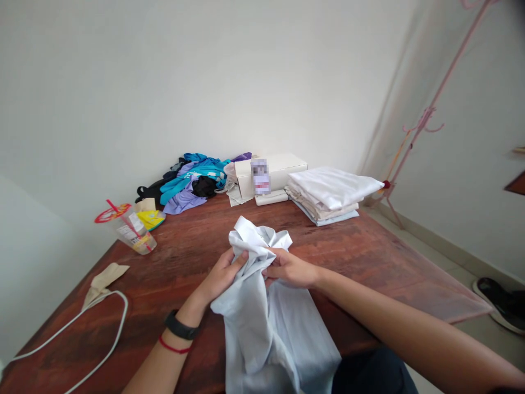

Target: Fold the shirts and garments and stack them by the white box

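A light grey-white shirt (250, 306) with a collar hangs bunched between my two hands, its lower part draping over the table's near edge. My left hand (223, 273) grips the cloth just below the collar, thumb on top. From the other side my right hand (293, 268) holds the same bunched part, its fingertips partly hidden in the folds. A stack of folded clothes (332, 189), white on top, lies beyond my hands to the right.
On the wooden table (184, 246) a plastic cup with a straw (131, 230) stands left, near a white cable (123, 317) and a beige napkin (104, 279). Crumpled clothes (194, 183) and a white box (279, 169) sit along the wall. A pink coat rack (426, 115) rises at right.
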A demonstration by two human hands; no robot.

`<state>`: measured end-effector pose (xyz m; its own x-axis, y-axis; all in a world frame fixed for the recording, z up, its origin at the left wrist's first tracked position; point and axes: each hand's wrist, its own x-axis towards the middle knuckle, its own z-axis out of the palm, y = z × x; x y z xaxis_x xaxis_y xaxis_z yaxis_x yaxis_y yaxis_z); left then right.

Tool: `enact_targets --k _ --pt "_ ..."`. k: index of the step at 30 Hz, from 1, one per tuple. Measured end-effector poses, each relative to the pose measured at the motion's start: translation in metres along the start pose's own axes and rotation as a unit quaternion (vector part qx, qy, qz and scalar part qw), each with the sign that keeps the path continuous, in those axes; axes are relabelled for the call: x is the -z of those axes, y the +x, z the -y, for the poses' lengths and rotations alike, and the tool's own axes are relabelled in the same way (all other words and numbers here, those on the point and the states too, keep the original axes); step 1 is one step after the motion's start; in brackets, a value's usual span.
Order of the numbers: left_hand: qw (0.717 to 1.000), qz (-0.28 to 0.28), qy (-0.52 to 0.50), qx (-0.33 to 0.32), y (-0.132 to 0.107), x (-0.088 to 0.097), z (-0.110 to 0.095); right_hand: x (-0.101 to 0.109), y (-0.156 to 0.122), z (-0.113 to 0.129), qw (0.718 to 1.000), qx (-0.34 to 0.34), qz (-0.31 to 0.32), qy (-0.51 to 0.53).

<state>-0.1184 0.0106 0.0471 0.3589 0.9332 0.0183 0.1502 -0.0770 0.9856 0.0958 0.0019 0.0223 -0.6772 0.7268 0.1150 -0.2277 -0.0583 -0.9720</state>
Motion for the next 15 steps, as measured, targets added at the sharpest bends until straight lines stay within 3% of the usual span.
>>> enact_targets --k 4,8,11,15 --pt "0.999 -0.02 0.033 -0.004 0.0011 0.0022 -0.0027 -0.001 0.0001 -0.0024 0.989 0.037 -0.016 -0.139" --pt "1.0 0.005 -0.001 0.001 -0.0033 0.0071 -0.0049 -0.0066 -0.0023 0.0022 0.936 0.095 -0.014 -0.34" --pt "0.998 0.057 -0.039 -0.007 -0.0071 0.0046 -0.006 -0.0086 -0.002 0.0053 0.92 0.123 -0.014 -0.371" --pt "0.999 0.033 -0.012 -0.011 -0.0063 -0.0017 -0.0067 -0.0083 0.0023 0.0058 0.917 0.139 -0.005 -0.375"
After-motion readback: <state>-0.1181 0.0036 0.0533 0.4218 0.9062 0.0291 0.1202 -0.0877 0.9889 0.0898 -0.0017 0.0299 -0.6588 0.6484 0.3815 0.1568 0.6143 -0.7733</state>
